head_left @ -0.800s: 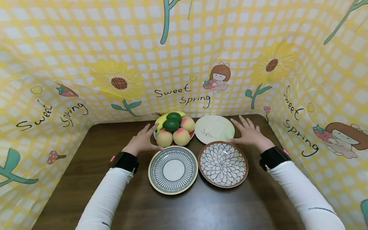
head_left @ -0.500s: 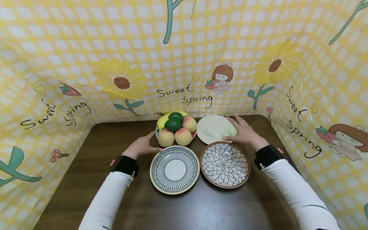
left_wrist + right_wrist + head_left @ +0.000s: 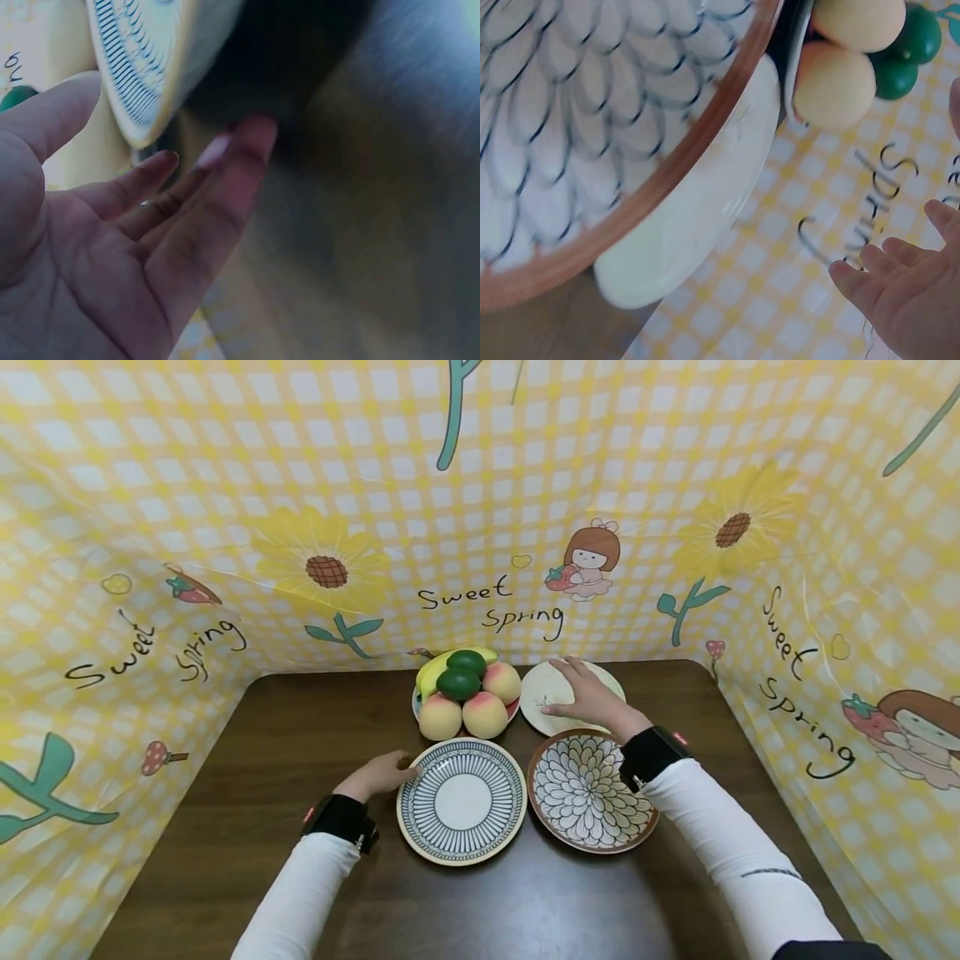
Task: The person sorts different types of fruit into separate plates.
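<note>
My left hand sits at the left rim of the round plate with blue radiating stripes and a cream edge, which lies flat on the dark brown wooden desk at the front left of the group. From the left wrist view that plate's rim is just beyond my fingers, which are relaxed and only slightly bent, grasping nothing; whether a fingertip touches the rim I cannot tell.

My right hand hovers over or rests on the pale cream plate with a fine leaf sprig at the back right; contact is unclear. In the right wrist view my fingers are spread loose, holding nothing, and the cream plate's edge lies just beside the brown rim of the round plate with a white petal pattern. That petal plate lies at the front right, under my right forearm, just beside the striped plate.

Behind the striped plate stands a small dish piled with fruit: three peaches in front, two dark green round fruits on top and a yellow banana at the back. A yellow checked sheet printed with sunflowers and "Sweet Spring" walls in the desk on three sides.
</note>
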`<state>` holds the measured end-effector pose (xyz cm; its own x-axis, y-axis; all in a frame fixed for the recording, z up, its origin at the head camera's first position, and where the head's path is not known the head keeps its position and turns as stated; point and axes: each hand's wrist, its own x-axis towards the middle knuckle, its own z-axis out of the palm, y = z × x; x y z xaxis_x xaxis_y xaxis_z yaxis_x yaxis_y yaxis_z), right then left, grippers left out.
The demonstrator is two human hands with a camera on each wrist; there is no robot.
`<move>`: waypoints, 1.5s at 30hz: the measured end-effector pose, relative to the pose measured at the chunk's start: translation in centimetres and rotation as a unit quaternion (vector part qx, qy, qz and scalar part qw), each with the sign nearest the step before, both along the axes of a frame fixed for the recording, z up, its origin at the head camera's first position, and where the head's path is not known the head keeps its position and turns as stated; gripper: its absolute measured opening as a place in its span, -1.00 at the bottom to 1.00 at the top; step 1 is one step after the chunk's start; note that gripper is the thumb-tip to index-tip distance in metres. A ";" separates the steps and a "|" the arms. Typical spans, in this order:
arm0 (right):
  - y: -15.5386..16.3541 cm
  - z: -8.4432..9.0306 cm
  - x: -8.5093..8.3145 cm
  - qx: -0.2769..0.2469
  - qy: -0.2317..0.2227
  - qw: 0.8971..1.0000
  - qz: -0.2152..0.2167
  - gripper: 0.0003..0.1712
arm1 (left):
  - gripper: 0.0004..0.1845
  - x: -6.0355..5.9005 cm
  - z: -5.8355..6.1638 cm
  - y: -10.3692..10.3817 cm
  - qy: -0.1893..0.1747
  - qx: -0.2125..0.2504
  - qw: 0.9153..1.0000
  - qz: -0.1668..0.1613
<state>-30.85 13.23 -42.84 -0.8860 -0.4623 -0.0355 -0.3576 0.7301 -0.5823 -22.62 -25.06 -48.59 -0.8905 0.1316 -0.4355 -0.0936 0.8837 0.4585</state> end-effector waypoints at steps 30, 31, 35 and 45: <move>-12.7 0.6 -2.7 0.007 0.079 0.988 0.132 -0.08 | -0.53 0.8 -2.1 -0.6 -0.064 0.128 0.987 0.068; -13.1 0.6 -2.8 0.009 0.081 0.987 0.136 -0.08 | -0.53 0.8 -2.1 -0.5 -0.064 0.129 0.987 0.070; -14.6 0.5 -3.1 0.027 0.080 0.986 0.143 -0.08 | -0.52 0.8 -2.0 0.2 -0.067 0.130 0.986 0.075; -16.9 0.1 -2.8 0.144 0.125 0.966 0.174 -0.12 | -0.61 1.3 -2.1 0.4 -0.070 0.151 0.983 0.081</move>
<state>-33.63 -3.67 -42.73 -0.6759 -0.7369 -0.0116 -0.7142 0.6588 -0.2365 -21.35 -24.71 -50.74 -0.8450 0.1349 -0.5174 -0.3023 0.6776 0.6704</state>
